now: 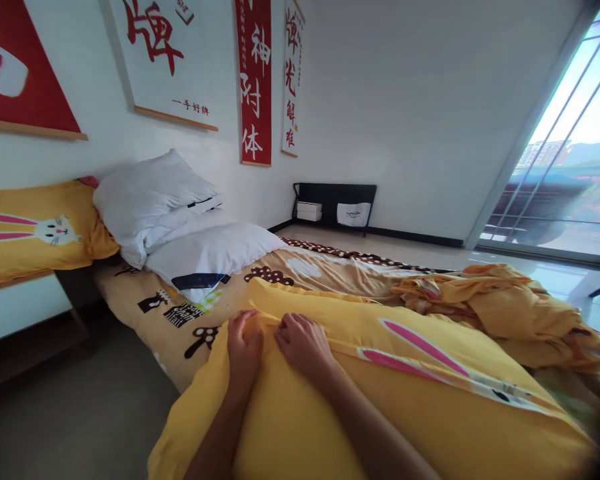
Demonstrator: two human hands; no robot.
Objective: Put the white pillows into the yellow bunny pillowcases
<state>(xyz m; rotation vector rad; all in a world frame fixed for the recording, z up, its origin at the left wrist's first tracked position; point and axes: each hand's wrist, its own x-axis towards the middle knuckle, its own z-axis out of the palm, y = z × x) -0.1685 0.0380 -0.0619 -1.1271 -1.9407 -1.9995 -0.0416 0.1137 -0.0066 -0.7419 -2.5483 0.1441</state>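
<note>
A large yellow pillow in a case with a pink-eared rabbit print (pixel 405 407) lies across the near end of the bed. My left hand (pixel 244 348) grips the fabric at the case's upper left edge. My right hand (pixel 303 341) rests right beside it, fingers pinching the same folded edge. Both forearms lie over the pillow.
Two white pillows (pixel 180 220) are stacked at the head of the bed on the patterned sheet (pixel 180 313). A crumpled yellow duvet cover (pixel 510 307) lies to the right. Another rabbit-print pillow (pixel 30 230) sits on a ledge at left. A black rack (pixel 335 208) stands by the far wall.
</note>
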